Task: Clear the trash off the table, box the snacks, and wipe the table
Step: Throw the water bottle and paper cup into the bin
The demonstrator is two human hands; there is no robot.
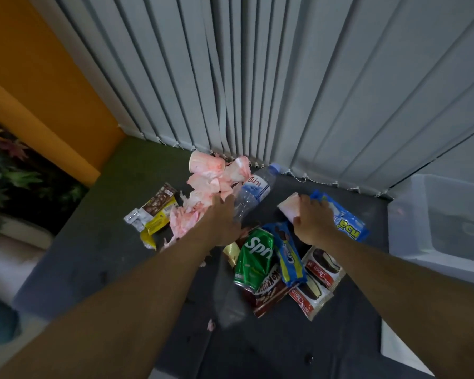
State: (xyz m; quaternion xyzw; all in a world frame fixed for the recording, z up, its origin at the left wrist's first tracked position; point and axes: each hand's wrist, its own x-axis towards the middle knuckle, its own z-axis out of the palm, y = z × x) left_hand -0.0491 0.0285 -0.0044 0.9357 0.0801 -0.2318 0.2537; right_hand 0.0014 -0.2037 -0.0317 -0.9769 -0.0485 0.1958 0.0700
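On the dark table [93, 258] lies a heap of crumpled pink-white paper and cups [216, 176] at the back. My left hand [220, 217] reaches over it, fingers spread, touching the paper beside a crushed clear water bottle [253, 191]. My right hand [311, 217] grips a pink-white paper cup [289, 205] lying next to a blue snack bag [345, 217]. Nearer me lie a green Sprite can [253, 258], a blue Oreo pack [289, 258], a brown chocolate wafer pack [268, 292] and two Choco pie packs [322, 269]. Yellow-brown wrappers [155, 213] lie left.
A clear plastic box [438, 222] stands at the table's right edge. Grey vertical blinds [285, 77] hang right behind the table. An orange wall [39, 91] and plants [8, 173] are at the left. Small paper scraps [210, 324] dot the table near me.
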